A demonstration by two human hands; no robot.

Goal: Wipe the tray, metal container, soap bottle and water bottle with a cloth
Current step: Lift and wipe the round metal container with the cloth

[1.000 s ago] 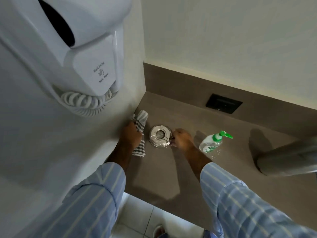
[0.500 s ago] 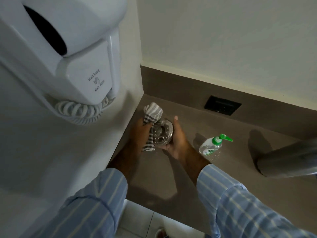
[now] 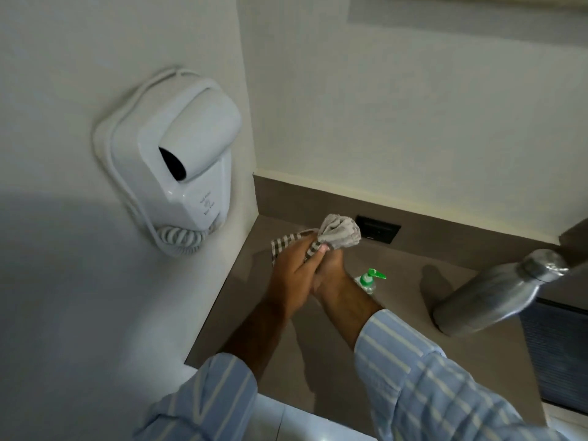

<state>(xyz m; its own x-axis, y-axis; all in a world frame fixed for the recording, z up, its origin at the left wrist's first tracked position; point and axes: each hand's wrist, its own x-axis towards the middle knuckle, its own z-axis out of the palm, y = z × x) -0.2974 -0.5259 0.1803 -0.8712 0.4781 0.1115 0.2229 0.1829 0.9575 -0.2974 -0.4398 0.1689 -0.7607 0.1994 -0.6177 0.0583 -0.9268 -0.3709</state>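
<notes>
My left hand [image 3: 294, 268] grips a grey-and-white checked cloth [image 3: 340, 232], which is bunched up above the brown counter [image 3: 397, 313]. My right hand [image 3: 332, 281] is pressed against the left from below, its fingers closed under the cloth. The metal container is hidden inside the cloth and hands. Just right of my right wrist stands the soap bottle [image 3: 370, 278] with a green pump. Further right on the counter is a steel water bottle [image 3: 496, 294]. A dark ridged tray [image 3: 560, 351] sits at the right edge.
A white wall-mounted hair dryer [image 3: 191, 173] with a coiled cord hangs on the left wall. A black socket [image 3: 378, 229] is set in the counter's back upstand. White floor tiles show below the counter's front edge.
The metal container has left the counter and is now covered by the cloth between both hands. The hands rose and came together. My view pulled back and swung right.
</notes>
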